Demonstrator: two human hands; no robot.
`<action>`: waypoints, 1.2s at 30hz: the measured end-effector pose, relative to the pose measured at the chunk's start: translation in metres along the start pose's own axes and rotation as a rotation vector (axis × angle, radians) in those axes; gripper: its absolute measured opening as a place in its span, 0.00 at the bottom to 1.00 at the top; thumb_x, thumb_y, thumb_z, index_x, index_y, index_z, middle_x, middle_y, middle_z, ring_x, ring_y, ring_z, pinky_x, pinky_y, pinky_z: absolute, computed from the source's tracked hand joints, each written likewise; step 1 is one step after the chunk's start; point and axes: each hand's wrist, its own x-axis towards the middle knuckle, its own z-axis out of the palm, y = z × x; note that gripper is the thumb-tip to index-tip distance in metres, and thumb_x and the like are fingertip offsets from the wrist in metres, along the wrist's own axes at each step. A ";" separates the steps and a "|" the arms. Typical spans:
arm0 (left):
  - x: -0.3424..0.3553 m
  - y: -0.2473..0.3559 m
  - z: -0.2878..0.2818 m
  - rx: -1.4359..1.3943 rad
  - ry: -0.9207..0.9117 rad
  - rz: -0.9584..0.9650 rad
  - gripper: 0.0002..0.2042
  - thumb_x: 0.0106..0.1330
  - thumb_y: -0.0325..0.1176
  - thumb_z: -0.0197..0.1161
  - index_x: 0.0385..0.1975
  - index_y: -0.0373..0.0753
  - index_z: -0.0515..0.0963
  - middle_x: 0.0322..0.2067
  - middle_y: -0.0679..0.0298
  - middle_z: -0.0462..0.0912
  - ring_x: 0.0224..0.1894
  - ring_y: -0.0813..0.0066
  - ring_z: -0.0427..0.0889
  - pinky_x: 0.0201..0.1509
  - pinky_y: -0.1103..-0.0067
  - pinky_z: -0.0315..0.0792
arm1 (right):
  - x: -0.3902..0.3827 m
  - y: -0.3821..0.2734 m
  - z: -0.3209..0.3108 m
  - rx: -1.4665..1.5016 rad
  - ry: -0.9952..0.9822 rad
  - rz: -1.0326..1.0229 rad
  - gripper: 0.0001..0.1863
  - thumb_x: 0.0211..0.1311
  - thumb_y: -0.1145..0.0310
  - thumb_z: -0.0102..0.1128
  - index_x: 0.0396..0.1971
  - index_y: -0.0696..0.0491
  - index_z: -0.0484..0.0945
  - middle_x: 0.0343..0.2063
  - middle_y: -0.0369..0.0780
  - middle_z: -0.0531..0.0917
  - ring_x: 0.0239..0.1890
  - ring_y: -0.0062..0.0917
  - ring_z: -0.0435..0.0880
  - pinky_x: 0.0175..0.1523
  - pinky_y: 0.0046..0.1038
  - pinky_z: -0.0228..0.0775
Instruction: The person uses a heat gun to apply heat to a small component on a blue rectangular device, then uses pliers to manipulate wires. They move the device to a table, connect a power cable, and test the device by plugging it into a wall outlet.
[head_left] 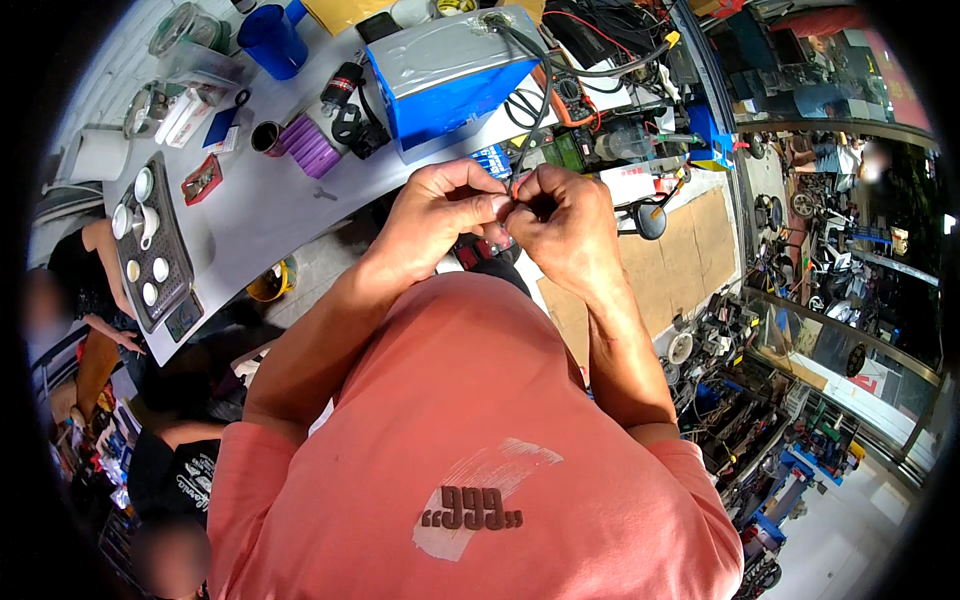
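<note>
A thick black cable (541,118) runs from the top of a large blue box with a silver lid (455,100) down to my fingers. My left hand (432,215) is closed in a pinch at the cable's lower end. Against it, my right hand (572,228) is also closed, thumb and forefinger pinching the same spot. Both hands meet in front of my chest near the table's edge. The fingers cover the very tip of the cable, so its detail cannot be made out.
On the white table (285,230) stand a tea tray (180,262) with small cups, a blue cup (272,42), a purple ribbed block (310,146) and a red box (202,180). A multimeter (570,100) lies among wires at right. People (100,260) sit at left.
</note>
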 end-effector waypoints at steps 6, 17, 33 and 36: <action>-0.001 0.003 -0.005 -0.314 -0.172 -0.106 0.04 0.73 0.28 0.65 0.41 0.35 0.80 0.35 0.59 0.86 0.35 0.71 0.86 0.45 0.65 0.86 | 0.000 0.024 0.000 0.609 -0.217 0.095 0.02 0.55 0.82 0.60 0.26 0.61 0.80 0.26 0.37 0.83 0.29 0.15 0.76 0.36 0.22 0.68; -0.002 0.005 -0.004 -0.333 -0.167 -0.141 0.07 0.71 0.30 0.66 0.45 0.36 0.79 0.37 0.62 0.84 0.36 0.72 0.83 0.47 0.62 0.84 | 0.002 0.030 -0.003 0.896 -0.143 0.210 0.09 0.60 0.68 0.51 0.29 0.59 0.74 0.22 0.40 0.75 0.25 0.23 0.70 0.35 0.26 0.64; -0.003 -0.010 -0.007 0.158 0.116 0.156 0.14 0.70 0.23 0.66 0.54 0.33 0.77 0.42 0.64 0.82 0.39 0.79 0.82 0.46 0.79 0.79 | -0.124 0.306 -0.179 0.821 0.645 0.342 0.12 0.70 0.62 0.56 0.42 0.54 0.82 0.29 0.37 0.84 0.28 0.26 0.80 0.36 0.31 0.75; -0.006 -0.024 -0.038 0.247 0.326 0.278 0.17 0.69 0.24 0.69 0.56 0.34 0.76 0.41 0.66 0.81 0.43 0.82 0.78 0.49 0.82 0.74 | -0.153 0.346 -0.280 0.838 1.172 0.592 0.16 0.74 0.62 0.49 0.46 0.57 0.81 0.36 0.41 0.87 0.30 0.28 0.82 0.39 0.33 0.77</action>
